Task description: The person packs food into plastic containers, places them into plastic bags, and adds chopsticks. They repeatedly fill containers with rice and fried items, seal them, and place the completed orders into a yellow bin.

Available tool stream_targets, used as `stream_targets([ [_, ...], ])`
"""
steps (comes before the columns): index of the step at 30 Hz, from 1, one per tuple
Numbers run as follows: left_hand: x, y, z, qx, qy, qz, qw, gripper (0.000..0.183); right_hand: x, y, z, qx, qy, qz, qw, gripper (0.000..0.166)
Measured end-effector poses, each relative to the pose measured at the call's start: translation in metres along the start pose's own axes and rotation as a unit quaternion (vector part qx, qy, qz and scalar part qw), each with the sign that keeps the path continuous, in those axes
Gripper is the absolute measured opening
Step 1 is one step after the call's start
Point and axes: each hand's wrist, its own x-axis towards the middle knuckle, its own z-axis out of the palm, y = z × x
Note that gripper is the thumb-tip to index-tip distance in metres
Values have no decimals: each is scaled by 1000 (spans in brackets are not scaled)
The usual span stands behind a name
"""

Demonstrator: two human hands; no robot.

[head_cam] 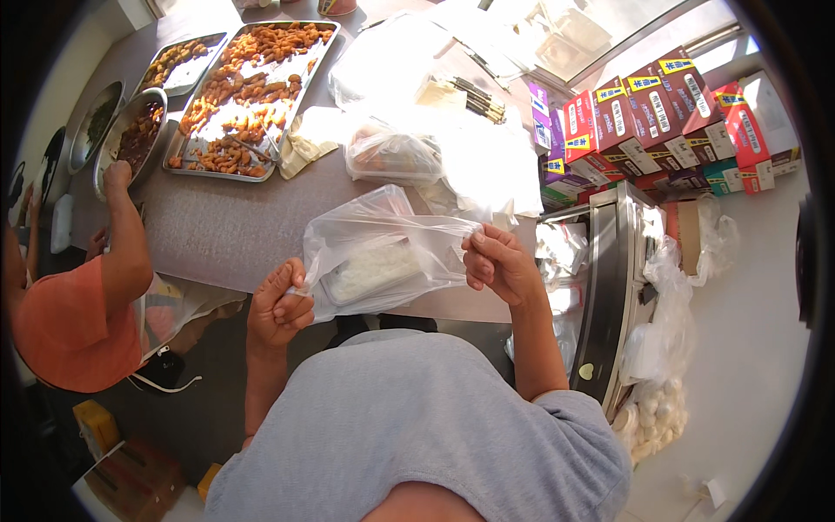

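A translucent plastic bag (365, 225) is stretched between my two hands above the near edge of the table. My left hand (282, 303) grips one side of its mouth in a closed fist. The other side is pinched between the thumb and fingers of my right hand (499, 262). Inside the bag, a clear plastic container (373, 269) shows white contents that look like rice. Behind the bag, another bagged container (393, 153) rests on the table; its contents are blurred by the plastic.
A large metal tray (251, 104) of fried food lies at the back left, with metal tongs in it. Left of it, a co-worker's hand (118, 176) reaches into an oval metal bowl (104, 156). Stacked cartons (642, 117) and a metal-framed cabinet (607, 287) stand right.
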Motion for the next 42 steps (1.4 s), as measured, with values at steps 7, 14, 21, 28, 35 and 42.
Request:
stream_targets([
  [7,96,-7,-1,280,214,185,918,27,174,-8,-119,-509,240,-207,800,29],
  [14,69,-46,10,342,405,138,837,34,322,-61,-301,-681,326,-144,640,26],
  [21,39,-63,38,374,458,37,806,17,352,-74,-310,-816,208,-98,531,18],
  [28,54,-51,52,359,422,150,819,19,257,-144,-212,-555,187,-241,774,11],
  [35,61,-47,46,327,408,196,830,17,146,4,-13,-581,-318,-208,720,10],
  [42,40,-53,29,400,275,295,823,21,108,-6,-25,-754,-114,-414,496,47],
])
